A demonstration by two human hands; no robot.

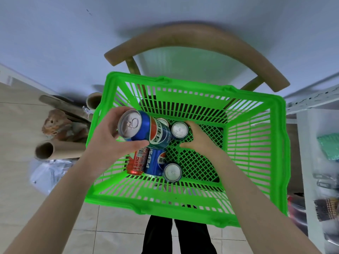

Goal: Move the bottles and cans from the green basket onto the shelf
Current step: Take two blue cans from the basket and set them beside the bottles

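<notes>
- Basket [256, 153], green, slatted, sits on the seat of a wooden chair [192, 39]; white shelf [308, 143] stands just beside the basket's right edge.
- Left hand [110, 143] holds a blue Pepsi can [146, 129] lifted above the basket's left side, tilted so the pull-tab top faces the camera. Fingers curl round the far side, thumb [135, 144] presses the near side; grip is closed and secure.
- Right hand [200, 142] reaches down to the basket floor near the far edge, fingers around an upright silver-topped can [179, 130]. Fingers look partly closed on it; whether the grip is fully set I cannot tell.
- Left in the basket along the near-left part: a red can [136, 162] and a second Pepsi can [156, 162] lying on their sides and touching, plus another upright can [172, 172] just beside them. One more can top [162, 121] peeks out behind the held can. No bottles visible.
- Step in hand, as I judge it: picking one can per hand before carrying both to the shelf.
- To do it well: close the right fingers low round the can body, lift straight up so it clears the basket wall, avoid knocking its neighbour.
- Bring the tilted left can upright before setting it down.
- Both forearms extend forward and down, wrists bent inward over the basket.
</notes>
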